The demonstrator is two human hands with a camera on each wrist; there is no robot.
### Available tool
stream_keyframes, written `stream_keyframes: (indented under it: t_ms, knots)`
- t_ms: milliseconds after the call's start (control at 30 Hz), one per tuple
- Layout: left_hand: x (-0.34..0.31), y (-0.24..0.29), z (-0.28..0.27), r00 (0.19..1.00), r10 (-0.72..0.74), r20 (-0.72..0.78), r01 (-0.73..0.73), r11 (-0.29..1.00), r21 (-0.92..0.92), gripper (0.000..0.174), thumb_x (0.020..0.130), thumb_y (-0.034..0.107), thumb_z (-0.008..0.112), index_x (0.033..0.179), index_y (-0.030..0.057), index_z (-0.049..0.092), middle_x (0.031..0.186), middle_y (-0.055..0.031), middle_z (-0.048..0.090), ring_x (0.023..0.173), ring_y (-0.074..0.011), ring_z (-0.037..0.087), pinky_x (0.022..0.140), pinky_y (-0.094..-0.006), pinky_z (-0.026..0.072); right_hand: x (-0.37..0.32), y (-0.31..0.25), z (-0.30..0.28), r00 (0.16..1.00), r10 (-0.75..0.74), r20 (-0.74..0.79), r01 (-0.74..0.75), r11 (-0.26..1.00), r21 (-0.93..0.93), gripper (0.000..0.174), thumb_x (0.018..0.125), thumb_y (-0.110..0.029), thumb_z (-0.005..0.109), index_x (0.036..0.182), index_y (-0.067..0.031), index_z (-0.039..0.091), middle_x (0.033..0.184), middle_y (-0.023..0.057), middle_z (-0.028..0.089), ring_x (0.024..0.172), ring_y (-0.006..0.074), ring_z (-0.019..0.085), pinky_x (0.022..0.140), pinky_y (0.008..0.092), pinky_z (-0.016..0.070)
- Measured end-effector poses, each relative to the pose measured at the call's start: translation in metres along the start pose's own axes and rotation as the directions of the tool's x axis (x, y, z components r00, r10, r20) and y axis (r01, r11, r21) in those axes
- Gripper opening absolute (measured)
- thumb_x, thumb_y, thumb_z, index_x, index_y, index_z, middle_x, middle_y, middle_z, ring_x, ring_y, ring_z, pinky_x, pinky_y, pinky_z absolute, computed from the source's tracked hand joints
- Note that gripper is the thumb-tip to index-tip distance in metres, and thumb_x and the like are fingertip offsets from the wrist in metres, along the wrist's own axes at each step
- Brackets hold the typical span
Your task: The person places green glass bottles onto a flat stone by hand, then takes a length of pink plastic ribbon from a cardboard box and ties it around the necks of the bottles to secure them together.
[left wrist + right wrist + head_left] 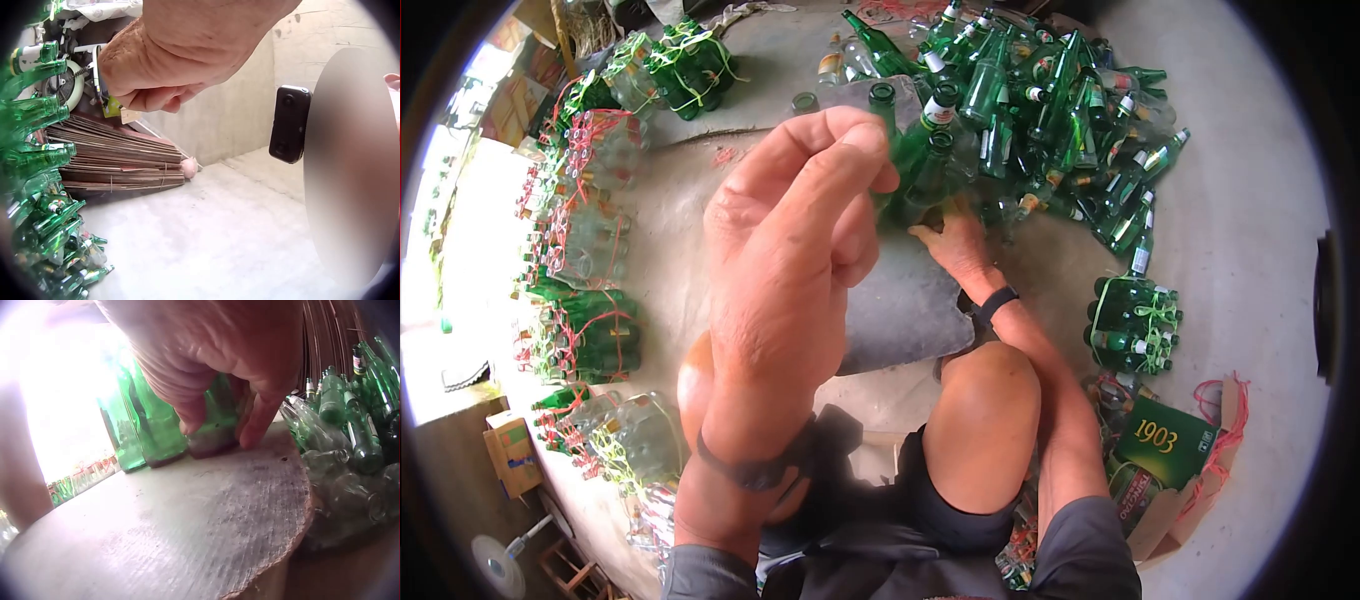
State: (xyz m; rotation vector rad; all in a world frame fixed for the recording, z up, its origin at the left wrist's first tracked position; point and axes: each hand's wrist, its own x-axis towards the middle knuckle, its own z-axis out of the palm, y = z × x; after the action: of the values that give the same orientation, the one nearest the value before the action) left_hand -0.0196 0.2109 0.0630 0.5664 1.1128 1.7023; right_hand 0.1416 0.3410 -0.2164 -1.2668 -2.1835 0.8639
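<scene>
My left hand (795,220) is raised close to the head camera, fingers curled and thumb against the index finger, with nothing visible in it. The left wrist view shows the same curled fist. Lower and to the right, my right hand (960,245) reaches down to a grey board (905,300) in front of my knees. In the right wrist view its thumb and fingers grip the lower part of a green glass bottle (215,428), upright on the board. More upright green bottles (156,434) stand close beside it. My left hand partly hides this group in the head view.
A big heap of loose green and clear bottles (1040,110) lies beyond the board. Tied bottle bundles (600,240) line the left side, and another bundle (1135,320) sits at right. A cardboard box (1175,510) is at lower right. Stacked cardboard (119,156) appears in the left wrist view.
</scene>
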Motion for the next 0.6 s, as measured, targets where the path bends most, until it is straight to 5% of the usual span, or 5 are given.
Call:
stream_keyframes:
  t_ms: [133,167,200,600]
  knots:
    - [0.0013,-0.0036,-0.0047,1.0,-0.002,0.006,0.002,0.999,-0.053,0.016,0.097,0.015,0.067,0.104,0.0006,0.065,0.082,0.0,0.06,0.054,0.0,0.037,0.049,-0.0184,0.0268,-0.0009,0.0043,0.0037,0.999,0.048,0.025,-0.048,0.999,0.013,0.061,0.078,-0.021,0.083,0.13,-0.0027,0.054,0.122,0.0235,0.061,0.103,0.0442,0.064,0.086,0.0495,0.0542]
    - [0.0006,-0.0021,-0.0018,1.0,0.001,-0.007,-0.001,0.999,-0.04,0.015,0.098,0.015,0.066,0.104,0.001,0.065,0.081,0.0002,0.059,0.054,0.0,0.037,0.049,-0.0186,0.0266,-0.0013,0.0056,0.0065,0.999,0.02,-0.034,-0.02,1.0,-0.002,0.039,0.077,-0.017,0.084,0.106,-0.0019,0.064,0.105,0.017,0.064,0.088,0.0336,0.069,0.078,0.0435,0.0554]
    - [0.0005,-0.0007,0.0,1.0,0.004,-0.02,-0.005,1.0,-0.025,0.014,0.098,0.015,0.066,0.103,0.0013,0.065,0.081,0.0005,0.059,0.055,0.0,0.037,0.049,-0.0187,0.0265,-0.0018,0.0036,0.0053,0.998,0.034,-0.048,-0.035,0.999,-0.013,0.039,0.077,-0.017,0.084,0.106,-0.0019,0.064,0.105,0.017,0.064,0.088,0.0336,0.069,0.078,0.0435,0.0554]
    - [0.0034,-0.0039,-0.0034,0.999,-0.003,0.044,0.005,0.999,-0.038,0.011,0.102,0.014,0.06,0.106,0.004,0.063,0.082,0.0029,0.054,0.059,-0.001,0.035,0.051,-0.0188,0.0266,-0.0082,0.004,0.0012,1.0,0.013,-0.027,-0.012,0.997,0.071,0.046,0.084,-0.019,0.075,0.126,-0.0053,0.059,0.118,0.0221,0.061,0.103,0.0445,0.064,0.086,0.049,0.0527]
